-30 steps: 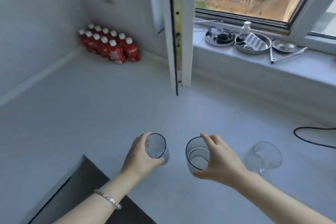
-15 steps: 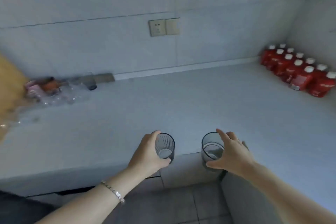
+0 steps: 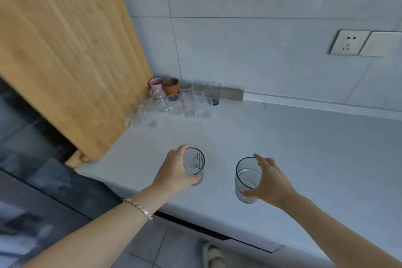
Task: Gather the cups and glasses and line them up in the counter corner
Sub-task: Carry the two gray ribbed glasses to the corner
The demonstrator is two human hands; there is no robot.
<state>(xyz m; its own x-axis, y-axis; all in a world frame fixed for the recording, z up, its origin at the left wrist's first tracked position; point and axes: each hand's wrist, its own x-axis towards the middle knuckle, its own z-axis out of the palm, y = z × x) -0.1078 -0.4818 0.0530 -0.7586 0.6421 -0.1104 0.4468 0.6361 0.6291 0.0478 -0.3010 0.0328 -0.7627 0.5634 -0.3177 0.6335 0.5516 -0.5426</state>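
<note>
My left hand (image 3: pixel 174 172) grips a ribbed, dark-rimmed glass (image 3: pixel 194 164) above the near part of the white counter (image 3: pixel 304 148). My right hand (image 3: pixel 269 183) holds a smooth, dark-rimmed glass (image 3: pixel 247 177) to the right of it, near the counter's front edge. In the far corner, against the wooden panel (image 3: pixel 65 50), stand several cups and glasses: a pink mug (image 3: pixel 155 85), an orange cup (image 3: pixel 170 86), a dark tinted glass (image 3: pixel 213 92) and clear glasses (image 3: pixel 174 104) in rows.
The tiled wall behind the counter carries a socket and switch plate (image 3: pixel 365 42). A small brown block (image 3: pixel 232 94) lies at the wall's foot beside the cups. Below the counter edge are floor tiles and a slipper (image 3: pixel 212 254).
The view has swung left from the window and red bottles to the corner by the wooden panel. Both hands have kept hold of their glasses and carried them over the counter.
</note>
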